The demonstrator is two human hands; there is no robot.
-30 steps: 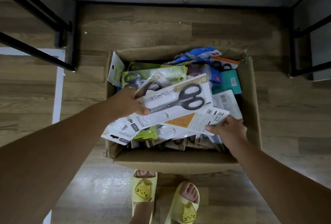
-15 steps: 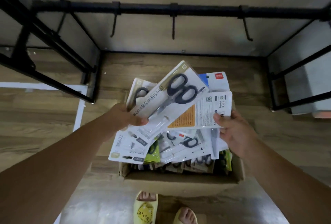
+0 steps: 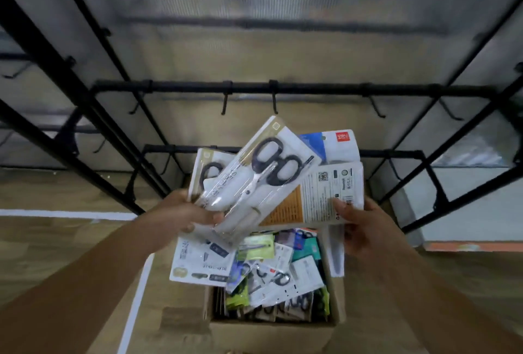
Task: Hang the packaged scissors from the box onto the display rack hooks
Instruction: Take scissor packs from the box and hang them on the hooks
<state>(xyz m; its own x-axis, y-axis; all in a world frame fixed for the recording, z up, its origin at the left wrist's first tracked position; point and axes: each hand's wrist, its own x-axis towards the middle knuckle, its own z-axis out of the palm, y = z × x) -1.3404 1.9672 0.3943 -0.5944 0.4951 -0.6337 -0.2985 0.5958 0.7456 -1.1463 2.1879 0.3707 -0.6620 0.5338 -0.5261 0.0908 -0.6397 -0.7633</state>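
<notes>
since the earlier frames, the bundle of packaged scissors is lifted clear of the box and carried up toward the display rack, so that more of the rack's bars and hooks are brought into view. the bundle is held between both hands, above the box and below the nearest rail. the left hand is curled round the lower left corner of the packs, its fingers clamped on the front one. the right hand grips the right edge of the bundle, thumb pressed on the printed card back. several packs are fanned in the grip; the front one shows black-handled scissors.

no pack is seen hanging yet: the hooks on the rail are all bare, as far as the blur allows. many more packs are left lying in the box. the task is judged to be at an early stage, with a first batch picked up and the hanging itself not yet begun.
</notes>
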